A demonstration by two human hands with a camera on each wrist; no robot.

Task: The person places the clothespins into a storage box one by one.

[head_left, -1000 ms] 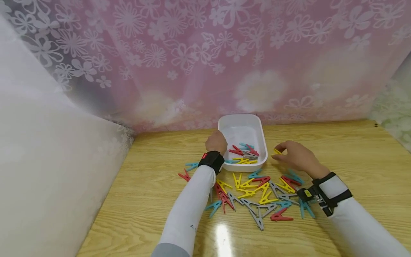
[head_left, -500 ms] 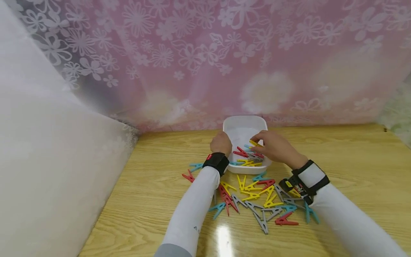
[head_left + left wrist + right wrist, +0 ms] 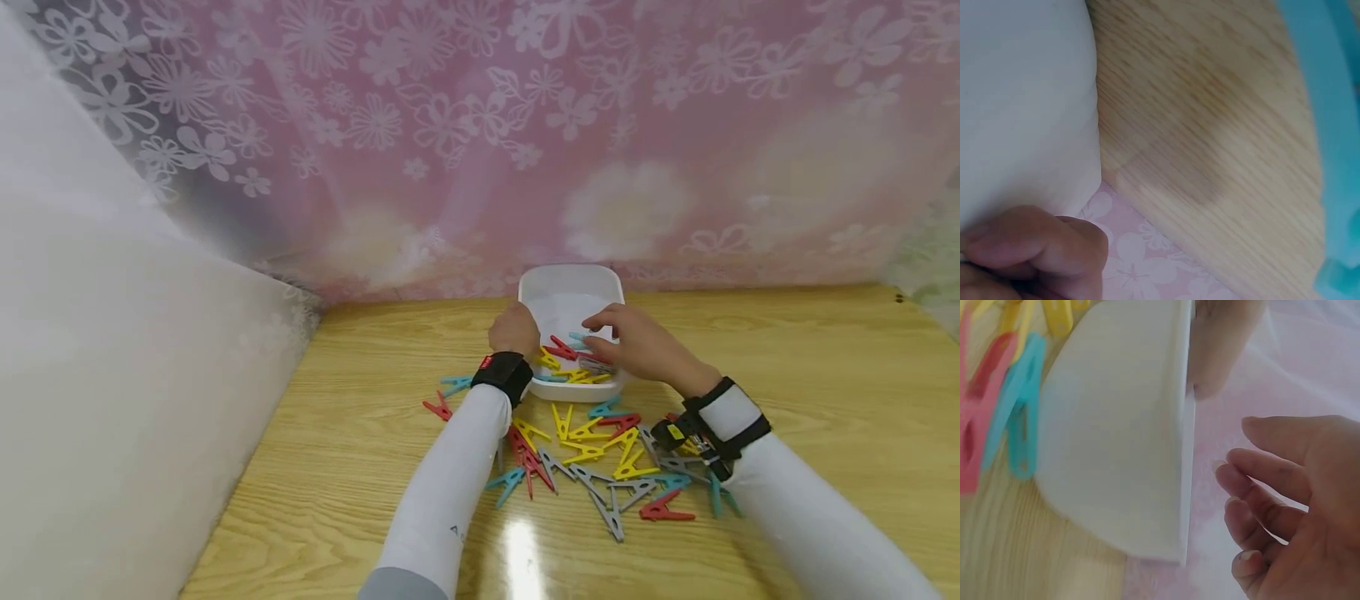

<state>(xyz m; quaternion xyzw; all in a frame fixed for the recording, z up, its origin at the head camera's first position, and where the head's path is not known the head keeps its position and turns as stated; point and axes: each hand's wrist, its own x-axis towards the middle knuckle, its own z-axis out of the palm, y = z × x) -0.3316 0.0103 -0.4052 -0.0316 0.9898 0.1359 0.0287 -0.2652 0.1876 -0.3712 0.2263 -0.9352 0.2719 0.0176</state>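
A white plastic tub [image 3: 570,393] stands against the back curtain with several coloured clothespins in it. At its left rim my left hand [image 3: 514,328] grips the edge; in the left wrist view the curled fingers [image 3: 1041,244] show beside the white wall. My right hand [image 3: 633,340] hovers over the tub's right side, thumb and fingers apart, holding nothing. The right wrist view has this hand [image 3: 1291,500] above the rim with loosely bent fingers. Inside the tub, a yellow clothespin [image 3: 548,359] lies near the left wall, and a red clothespin [image 3: 561,348] lies close by.
Several loose clothespins, such as a grey one [image 3: 609,515] and a red one [image 3: 666,507], spread over the wooden table [image 3: 330,467] in front of the tub. A pink floral curtain [image 3: 465,167] hangs behind, and a white sheet [image 3: 135,350] hangs at the left.
My right hand has moved left from beside the tub to over it and let go of a yellow clothespin, which now lies inside. The left hand has stayed on the rim.
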